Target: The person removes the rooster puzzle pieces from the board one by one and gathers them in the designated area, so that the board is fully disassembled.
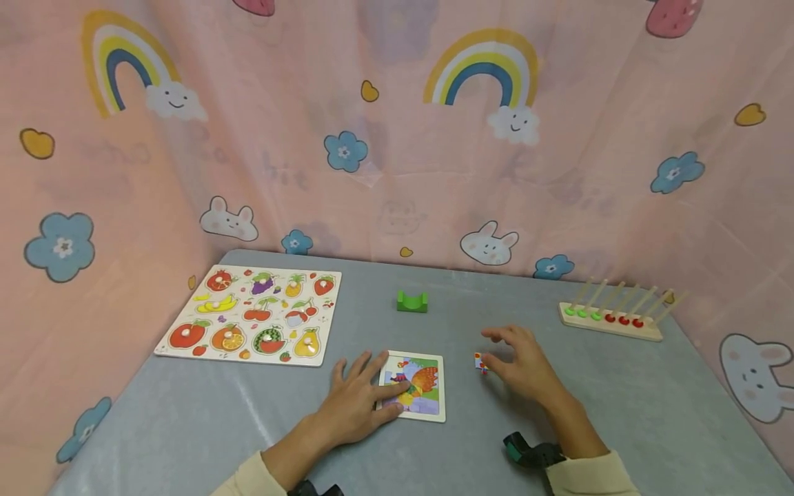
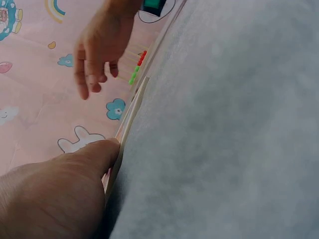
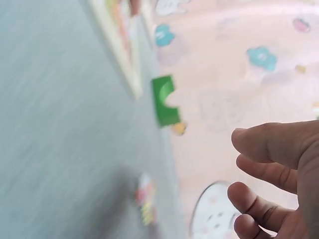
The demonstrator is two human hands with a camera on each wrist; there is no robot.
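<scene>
Puzzle pc on tbl, below parted R fingers; L fingers spread on pic board.

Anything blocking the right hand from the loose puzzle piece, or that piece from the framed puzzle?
Nothing visible stands between the right hand and the loose piece, nor on the tabletop from there to the framed puzzle. The left hand covers part of the puzzle's left side and may obstruct there.
</scene>
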